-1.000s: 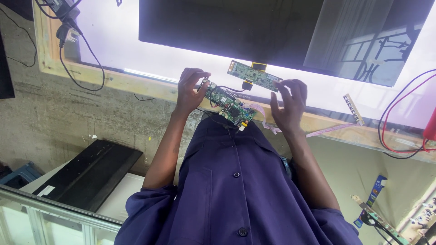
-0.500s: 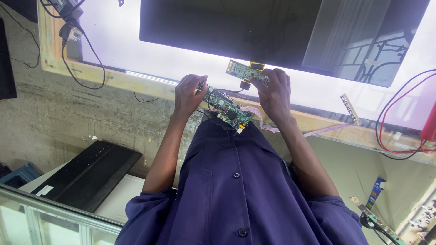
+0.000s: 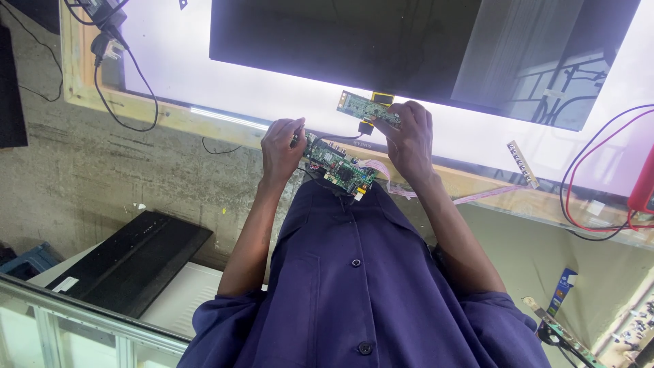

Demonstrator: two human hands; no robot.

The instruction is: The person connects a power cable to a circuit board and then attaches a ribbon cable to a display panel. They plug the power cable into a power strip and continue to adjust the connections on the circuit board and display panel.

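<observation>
My left hand (image 3: 283,146) grips the left end of a green circuit board (image 3: 338,168), held just above my blue shirt with a ribbon cable trailing from it. Fingers of my right hand (image 3: 411,140) are closed over the right end of a narrow green circuit board (image 3: 363,107). That narrow board lies at the lower edge of a large dark display panel (image 3: 409,48). The panel rests on a glowing white sheet (image 3: 177,68) set in a wooden frame (image 3: 163,114).
A power adapter with a black cable (image 3: 102,27) lies at the top left. A black flat device (image 3: 129,259) sits on a white box at the lower left. Red wires (image 3: 579,197), a small connector strip (image 3: 521,163) and a blue packet (image 3: 562,289) are at the right.
My right hand has moved up and left from beside the larger board onto the narrow board at the panel's edge. My left hand kept its hold on the larger board.
</observation>
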